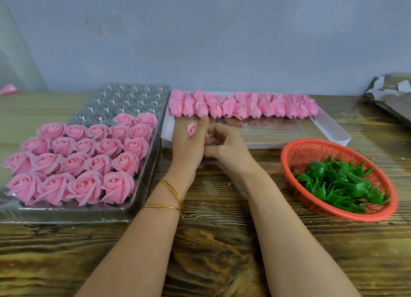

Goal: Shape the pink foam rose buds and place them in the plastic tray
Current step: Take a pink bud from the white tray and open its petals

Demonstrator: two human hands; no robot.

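— Where is the rose bud right now?

— A small pink bud (192, 129) sits in the left hand (189, 145), at about 11 o'clock from the knuckles. Its spiral faces up. It shows between the left fingers (204, 121), which close round it, while the index points up toward 12 o'clock.

— And the right hand?

— The right hand (226, 144) lies just beside the left at 3 o'clock and touches it. Its fingers (214, 133) are curled in toward the left palm. That patch is blurred, so I cannot tell whether they pinch anything.

— Where is the plastic tray?

— The plastic tray (142, 109) rests on the worktop (222, 241) at 9 o'clock from the hands. Opened roses (84, 163) fill its near rows, and clear cups show at its far end.

— What else is around?

— At 12 to 1 o'clock there is a white box (329, 127) with a row of closed buds (240, 106) along its far side, stems pointing toward the person. The left index fingertip is just beside that row. At 4 o'clock a red basket (289, 149) holds green calyxes (340, 183). Gold bangles (171, 192) ring the left wrist, and torn cardboard (391, 92) lies far off at 2 o'clock.
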